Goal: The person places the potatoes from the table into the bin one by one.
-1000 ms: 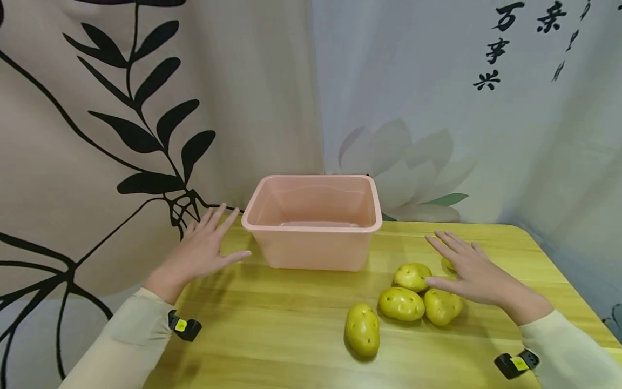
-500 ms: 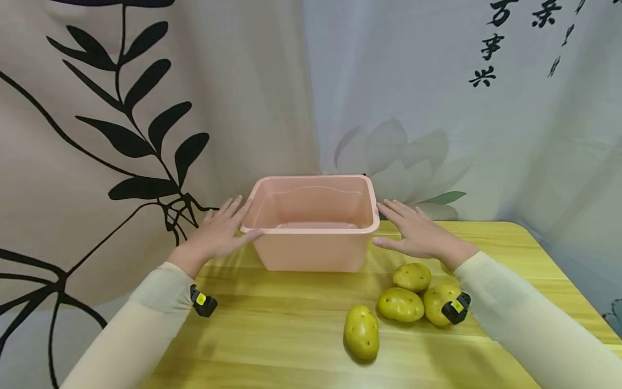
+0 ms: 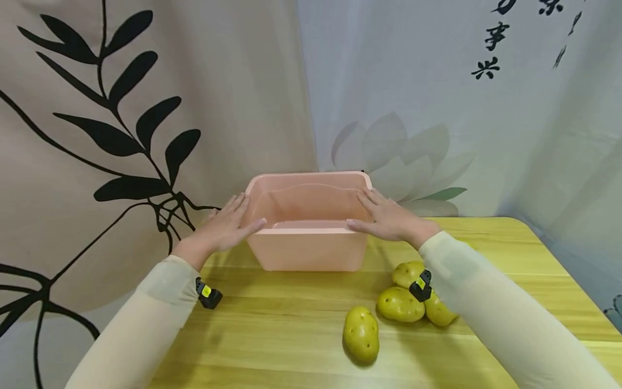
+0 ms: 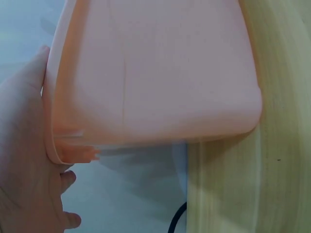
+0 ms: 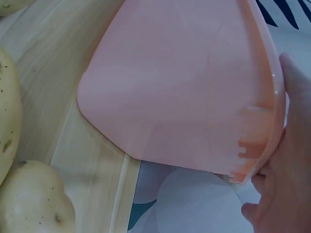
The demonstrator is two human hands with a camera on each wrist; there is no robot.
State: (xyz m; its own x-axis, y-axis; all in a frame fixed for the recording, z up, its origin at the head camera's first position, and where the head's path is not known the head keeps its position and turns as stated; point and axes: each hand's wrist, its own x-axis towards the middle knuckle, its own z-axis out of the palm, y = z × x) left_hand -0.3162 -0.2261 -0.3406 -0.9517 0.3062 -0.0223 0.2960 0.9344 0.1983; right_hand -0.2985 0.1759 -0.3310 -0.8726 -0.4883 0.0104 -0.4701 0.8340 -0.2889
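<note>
A pink plastic bin (image 3: 307,251) stands upright at the back of the wooden table, and nothing shows inside it. My left hand (image 3: 218,231) rests at its left rim, fingers fairly straight and thumb lying over the front corner. At the opposite side my right hand (image 3: 389,219) touches the right rim, with its fingers stretched out and the thumb on the front edge. Both wrist views show the hands against the rim, the left hand (image 4: 24,155) and the right hand (image 5: 286,170). Several yellow potatoes (image 3: 361,334) lie on the table, some partly hidden behind the right sleeve.
The wooden table (image 3: 272,335) ends just behind the bin, where a curtain (image 3: 257,86) printed with plants and characters hangs. A group of potatoes (image 3: 400,304) sits close under the right forearm. A black wrist camera (image 3: 209,294) is strapped on each sleeve.
My right hand has moved left from above the potatoes to the bin's right rim. My left hand has come in slightly to the left rim. The view has shifted a little.
</note>
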